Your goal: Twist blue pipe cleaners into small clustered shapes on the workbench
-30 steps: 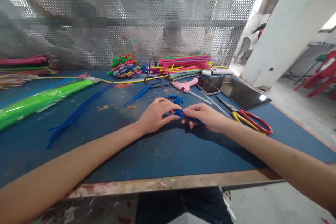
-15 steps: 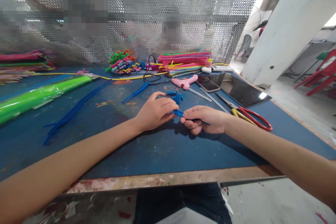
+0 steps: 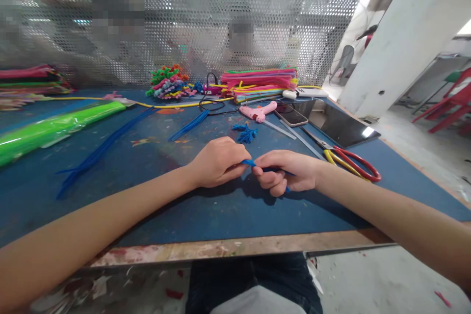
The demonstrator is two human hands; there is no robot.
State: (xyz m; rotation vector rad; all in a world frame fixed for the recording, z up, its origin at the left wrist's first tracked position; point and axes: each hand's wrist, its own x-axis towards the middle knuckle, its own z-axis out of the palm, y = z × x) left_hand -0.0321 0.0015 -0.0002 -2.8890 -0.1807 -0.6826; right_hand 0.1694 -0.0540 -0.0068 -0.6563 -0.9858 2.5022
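Observation:
Between my two hands runs a short stretch of blue pipe cleaners (image 3: 249, 162). My left hand (image 3: 220, 161) pinches one end, its fingers closed and partly turned from view. Wrapped round the other part is my right hand (image 3: 279, 170), with a blue tip poking out below its palm. How many stems are held, I cannot make out. Just beyond the hands lies a small clump of twisted blue pipe cleaners (image 3: 246, 133) on the blue tabletop (image 3: 221, 216). Scissors (image 3: 349, 161) with red and yellow handles rest right of my right hand.
A pink glue gun (image 3: 259, 112), a phone (image 3: 292, 115) and a black tablet (image 3: 336, 122) lie farther back. Loose blue stems (image 3: 106, 149) and a green packet (image 3: 55, 130) are left. Coloured pipe cleaner bundles (image 3: 259, 83) line the perforated screen (image 3: 198, 19).
My left hand has rolled over and lowered, its fingers closing more tightly at the blue stems. My right hand keeps its grip almost in place.

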